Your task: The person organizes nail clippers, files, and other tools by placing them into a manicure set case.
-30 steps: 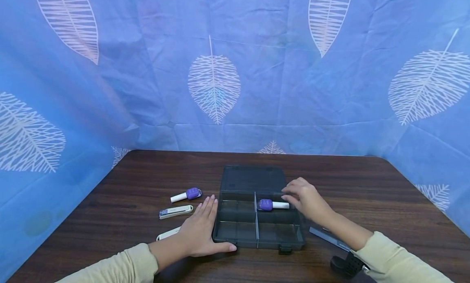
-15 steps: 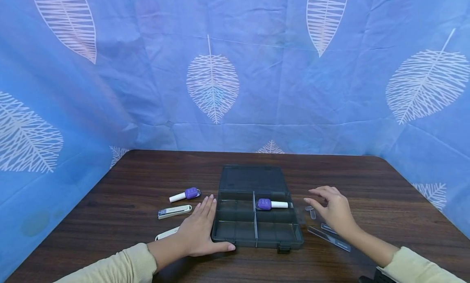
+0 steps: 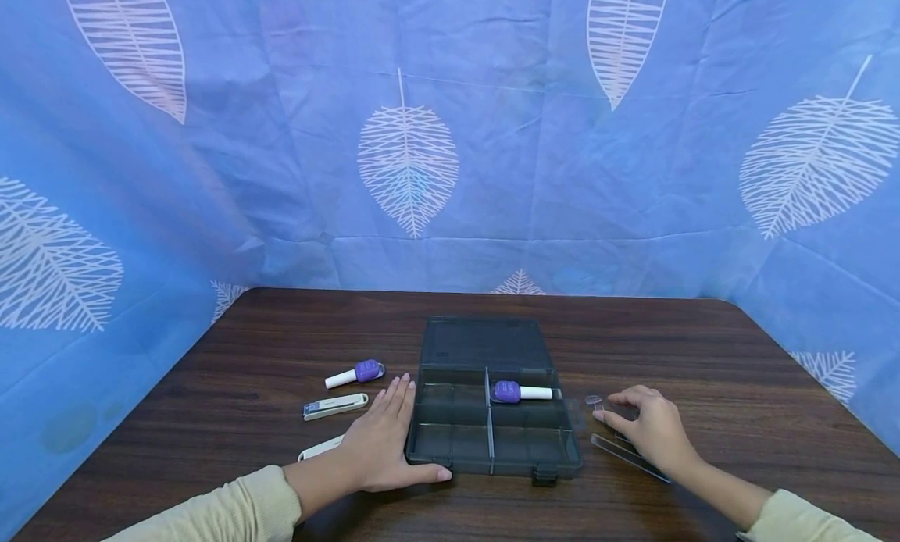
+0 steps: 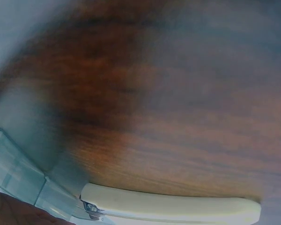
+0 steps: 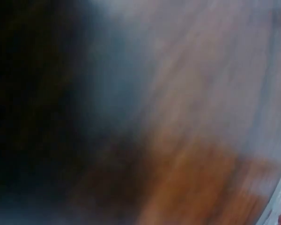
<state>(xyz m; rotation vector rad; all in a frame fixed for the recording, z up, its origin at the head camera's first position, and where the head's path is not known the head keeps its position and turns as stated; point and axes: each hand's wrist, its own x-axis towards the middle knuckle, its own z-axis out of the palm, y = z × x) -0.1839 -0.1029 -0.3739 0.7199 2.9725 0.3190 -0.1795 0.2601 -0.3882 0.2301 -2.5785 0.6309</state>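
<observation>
A dark translucent divider box [image 3: 491, 464] lies with its lid [image 3: 485, 343] folded back. My left hand [image 3: 383, 440] rests along its left side, fingers straight and thumb at the front edge. Inside, the back right compartment holds a purple nail polish bottle [image 3: 520, 391] with a white cap. Right of the box, my right hand [image 3: 650, 425] reaches down to small clear oval pieces [image 3: 594, 400], thumb and index fingertips apart around one of them. A flat clear-and-grey strip [image 3: 629, 458] lies under the hand. The right wrist view is mostly blurred.
Left of the box lie another purple nail polish bottle [image 3: 355, 373], a white nail clipper [image 3: 335, 406] and a second white clipper [image 3: 319, 447], partly hidden by my left hand. A blue leaf-print cloth [image 3: 492, 175] hangs behind the dark wooden table [image 3: 337, 315].
My right hand has moved right, away from the polish bottle in the box, then down to the small clear pieces. My left hand stays at the box's side.
</observation>
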